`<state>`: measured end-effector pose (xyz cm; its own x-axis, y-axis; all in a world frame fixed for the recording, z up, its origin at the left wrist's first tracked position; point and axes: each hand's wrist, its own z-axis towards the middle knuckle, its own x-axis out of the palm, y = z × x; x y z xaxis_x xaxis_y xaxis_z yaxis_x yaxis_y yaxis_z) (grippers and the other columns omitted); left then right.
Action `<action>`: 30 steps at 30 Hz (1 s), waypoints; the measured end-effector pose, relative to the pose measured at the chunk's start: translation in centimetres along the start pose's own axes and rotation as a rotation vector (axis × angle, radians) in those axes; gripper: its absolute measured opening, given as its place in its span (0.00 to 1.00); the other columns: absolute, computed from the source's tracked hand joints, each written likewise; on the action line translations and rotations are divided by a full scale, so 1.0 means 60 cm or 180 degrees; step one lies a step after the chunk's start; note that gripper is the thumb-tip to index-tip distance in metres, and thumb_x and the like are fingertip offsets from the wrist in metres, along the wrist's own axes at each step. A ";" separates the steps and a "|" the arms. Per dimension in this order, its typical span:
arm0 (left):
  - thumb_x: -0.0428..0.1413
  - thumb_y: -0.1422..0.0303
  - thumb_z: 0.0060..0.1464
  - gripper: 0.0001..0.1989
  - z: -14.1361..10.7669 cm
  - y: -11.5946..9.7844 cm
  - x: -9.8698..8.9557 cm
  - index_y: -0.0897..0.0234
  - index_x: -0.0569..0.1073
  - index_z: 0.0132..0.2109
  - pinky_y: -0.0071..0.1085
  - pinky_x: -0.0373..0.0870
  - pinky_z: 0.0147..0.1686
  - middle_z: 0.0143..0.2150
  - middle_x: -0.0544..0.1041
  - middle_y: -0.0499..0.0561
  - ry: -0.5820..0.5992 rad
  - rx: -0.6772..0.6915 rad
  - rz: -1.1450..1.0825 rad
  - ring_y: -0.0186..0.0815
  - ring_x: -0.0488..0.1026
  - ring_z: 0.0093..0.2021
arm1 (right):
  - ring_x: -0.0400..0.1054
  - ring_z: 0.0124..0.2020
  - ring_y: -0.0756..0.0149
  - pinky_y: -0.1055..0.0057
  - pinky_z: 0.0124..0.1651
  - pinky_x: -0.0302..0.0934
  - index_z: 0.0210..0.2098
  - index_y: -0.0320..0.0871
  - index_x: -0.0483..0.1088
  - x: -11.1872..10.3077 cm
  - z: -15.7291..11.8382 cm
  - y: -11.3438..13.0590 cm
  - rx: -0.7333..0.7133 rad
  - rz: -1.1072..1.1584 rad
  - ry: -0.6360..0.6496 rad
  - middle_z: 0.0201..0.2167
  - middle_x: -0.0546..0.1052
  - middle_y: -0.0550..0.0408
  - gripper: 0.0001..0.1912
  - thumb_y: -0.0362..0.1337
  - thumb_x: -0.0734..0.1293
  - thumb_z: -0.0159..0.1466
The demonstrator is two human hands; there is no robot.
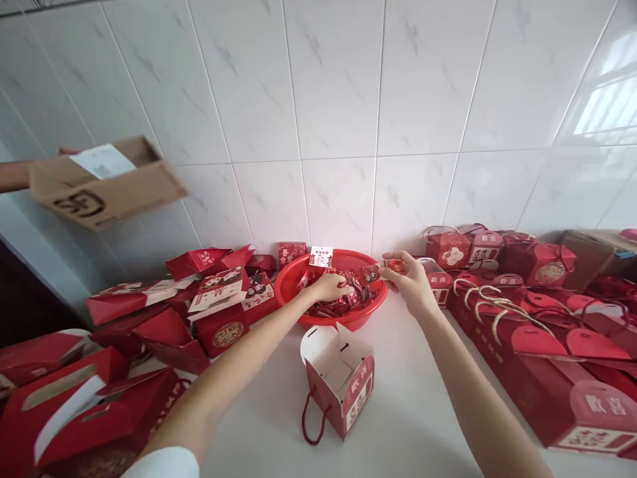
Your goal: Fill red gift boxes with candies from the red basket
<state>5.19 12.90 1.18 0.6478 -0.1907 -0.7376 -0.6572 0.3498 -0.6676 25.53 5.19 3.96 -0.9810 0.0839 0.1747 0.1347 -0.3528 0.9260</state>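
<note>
A red plastic basket stands against the tiled wall, filled with small shiny red wrapped packets. My left hand reaches into it, fingers curled down among the packets; what lies under the fingertips is hidden. Over the basket's right rim, my right hand pinches small red printed packets between thumb and fingers. In front of the basket, an open red gift box with a white inside sits upright, its dark red cord handle hanging down its left side. Neither hand touches the box.
Red gift boxes, several with lids open, crowd the left side. Closed boxes with rope handles fill the right, with a brown carton behind. At upper left, another person's hand holds a cardboard box above the table.
</note>
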 end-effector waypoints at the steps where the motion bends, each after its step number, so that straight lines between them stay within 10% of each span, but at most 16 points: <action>1: 0.64 0.64 0.45 0.23 0.003 0.000 0.003 0.61 0.58 0.16 0.31 0.55 0.29 0.16 0.60 0.43 0.0008 0.0029 -0.0050 0.33 0.61 0.24 | 0.60 0.19 0.73 0.73 0.22 0.53 0.35 0.44 0.70 0.000 0.001 -0.004 0.0014 -0.0020 0.0005 0.22 0.74 0.60 0.19 0.41 0.75 0.46; 15: 0.62 0.53 0.47 0.18 -0.036 -0.010 -0.037 0.63 0.75 0.36 0.35 0.73 0.43 0.35 0.79 0.49 -0.0569 0.0236 -0.1901 0.37 0.76 0.37 | 0.61 0.19 0.71 0.72 0.23 0.52 0.32 0.44 0.71 0.025 0.006 -0.071 0.0469 -0.0442 0.0533 0.19 0.71 0.62 0.17 0.40 0.75 0.44; 22: 0.63 0.55 0.51 0.16 -0.024 -0.044 -0.024 0.65 0.80 0.35 0.34 0.72 0.43 0.35 0.82 0.52 -0.0429 0.0980 -0.1180 0.40 0.77 0.39 | 0.59 0.19 0.73 0.73 0.24 0.52 0.35 0.44 0.73 0.018 0.004 -0.055 0.0615 -0.0082 0.0900 0.19 0.71 0.64 0.20 0.41 0.77 0.45; 30: 0.52 0.55 0.63 0.21 0.009 -0.082 -0.016 0.66 0.79 0.49 0.34 0.68 0.53 0.50 0.81 0.56 -0.0289 0.1201 -0.1056 0.41 0.75 0.52 | 0.61 0.21 0.74 0.75 0.22 0.51 0.33 0.44 0.73 0.011 0.007 -0.038 0.0463 0.0468 0.0419 0.23 0.73 0.61 0.25 0.50 0.81 0.42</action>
<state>8.04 11.85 5.22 0.8398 -0.2731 -0.4692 -0.2365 0.5940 -0.7689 24.62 6.43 2.13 -0.9578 -0.0838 0.2748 0.2866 -0.2136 0.9339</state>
